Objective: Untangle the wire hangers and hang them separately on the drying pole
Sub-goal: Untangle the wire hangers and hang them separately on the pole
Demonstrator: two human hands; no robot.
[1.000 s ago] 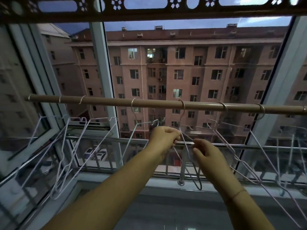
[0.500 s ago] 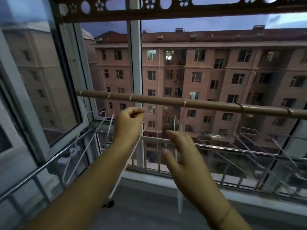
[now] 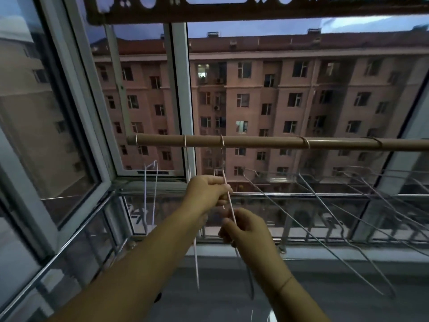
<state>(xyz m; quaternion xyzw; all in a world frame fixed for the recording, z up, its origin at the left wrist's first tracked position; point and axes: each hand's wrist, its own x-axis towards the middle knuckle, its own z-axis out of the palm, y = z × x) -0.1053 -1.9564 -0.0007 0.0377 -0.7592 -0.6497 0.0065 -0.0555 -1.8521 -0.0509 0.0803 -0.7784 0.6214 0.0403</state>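
Observation:
A tan drying pole (image 3: pixel 255 142) runs across the window at mid height. Several white wire hangers hang from it by their hooks. One hanger (image 3: pixel 223 175) hangs edge-on from the pole just right of the window post. My left hand (image 3: pixel 209 191) pinches its wire near the neck. Below it, my right hand (image 3: pixel 243 228) grips the same wire lower down. Another hanger (image 3: pixel 151 194) hangs further left, and more hangers (image 3: pixel 325 217) slant down to the right.
A metal railing (image 3: pixel 301 195) crosses behind the hangers, with a grey sill (image 3: pixel 325 254) below it. An open window sash (image 3: pixel 76 135) stands at the left. A carved wooden valance (image 3: pixel 232 8) runs overhead. Apartment blocks fill the view outside.
The view has swung left along the pole. My left hand has dropped from near the pole, and my right hand, open before, now grips the hanger wire below it.

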